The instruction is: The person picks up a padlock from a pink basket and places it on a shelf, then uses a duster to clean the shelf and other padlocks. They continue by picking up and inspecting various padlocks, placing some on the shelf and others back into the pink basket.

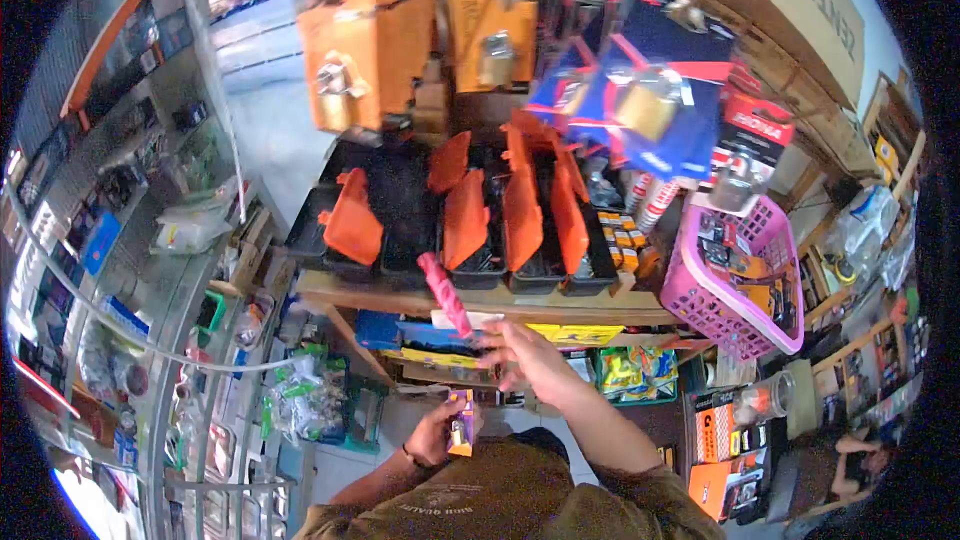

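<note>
Low in front of my shirt, my left hand (432, 434) is closed on a small orange-and-purple carded pack (461, 424) with a little brass-coloured metal item on its front. My right hand (528, 356) reaches across at the shelf edge, its fingers spread and slightly smeared. Close by its fingertips is a slim, twisted pink object (444, 294), slanting across the edge of the wooden counter (400, 292). Behind it stand black bins (400, 240) with raised orange lids (465, 220).
Carded padlocks (645, 105) hang above the bins. A pink plastic basket (735, 285) of small packs juts out at the right. Glass shelving (180, 340) runs along the left. Yellow boxes (570, 334) lie under the counter. Another person's arm (852, 465) shows at far right.
</note>
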Demonstrator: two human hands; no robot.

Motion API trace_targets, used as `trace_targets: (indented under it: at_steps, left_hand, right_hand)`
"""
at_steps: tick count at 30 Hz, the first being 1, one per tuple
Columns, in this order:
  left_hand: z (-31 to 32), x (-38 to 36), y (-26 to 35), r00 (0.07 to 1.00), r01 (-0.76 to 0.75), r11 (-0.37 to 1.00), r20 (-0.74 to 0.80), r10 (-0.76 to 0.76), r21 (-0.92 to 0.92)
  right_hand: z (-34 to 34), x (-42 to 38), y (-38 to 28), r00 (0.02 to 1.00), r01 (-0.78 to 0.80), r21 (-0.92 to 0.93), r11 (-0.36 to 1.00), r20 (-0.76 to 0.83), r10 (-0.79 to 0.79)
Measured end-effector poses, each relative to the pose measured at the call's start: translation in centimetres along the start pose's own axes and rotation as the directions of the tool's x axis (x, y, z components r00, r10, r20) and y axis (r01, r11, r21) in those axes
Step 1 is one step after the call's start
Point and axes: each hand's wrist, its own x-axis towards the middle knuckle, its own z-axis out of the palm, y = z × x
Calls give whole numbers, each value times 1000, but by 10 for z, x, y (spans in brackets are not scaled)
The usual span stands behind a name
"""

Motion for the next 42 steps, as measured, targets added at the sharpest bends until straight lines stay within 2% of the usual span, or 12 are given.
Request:
trace_targets:
  at_steps: [2, 19, 20, 25, 27, 28, 31, 33, 39, 40, 41, 42]
  left_hand:
    - [-2, -3, -1, 889, 163, 930, 458, 7, -330]
    - [1, -36, 77, 913, -393, 919, 104, 393, -26]
    - [3, -33, 87, 879, -469, 879, 150, 453, 92]
    - [41, 15, 117, 868, -494, 839, 84, 489, 229]
    - [30, 65, 114, 615, 0, 891, 703, 358, -454]
    - [30, 77, 106, 421, -441, 884, 835, 354, -152]
    - [64, 70, 93, 551, 69, 880, 754, 359, -469]
    - [87, 49, 97, 749, -225, 888, 511, 421, -402]
    - [112, 27, 125, 628, -323, 886, 626, 463, -332]
    - [118, 23, 127, 801, -419, 774, 207, 561, -475]
    - [43, 69, 125, 455, -127, 795, 678, 578, -593]
    - [70, 47, 128, 621, -248, 849, 596, 510, -467]
  right_hand:
    - [12, 18, -3, 995, -47, 208, 977, 96, 27]
    - [-6, 12, 64, 906, -49, 280, 959, 416, -75]
    - [-10, -23, 50, 956, -16, -122, 992, 289, 51]
    - [-55, -91, 119, 976, 47, -216, 975, 216, 1]
    - [-42, -96, 109, 999, -3, -386, 922, 37, 19]
    - [-36, -97, 106, 993, -52, -533, 845, -120, -14]
    - [-33, -95, 121, 925, -289, -588, 756, -374, 62]
    - [-30, -100, 136, 907, -252, -493, 833, -421, 25]
    - [-46, -102, 158, 898, -215, -473, 854, -440, -18]
    - [-43, -102, 151, 900, -215, -481, 850, -435, -19]
    - [-35, -103, 141, 900, -179, -486, 855, -432, -57]
    - [-30, -102, 135, 898, -140, -489, 861, -429, -97]
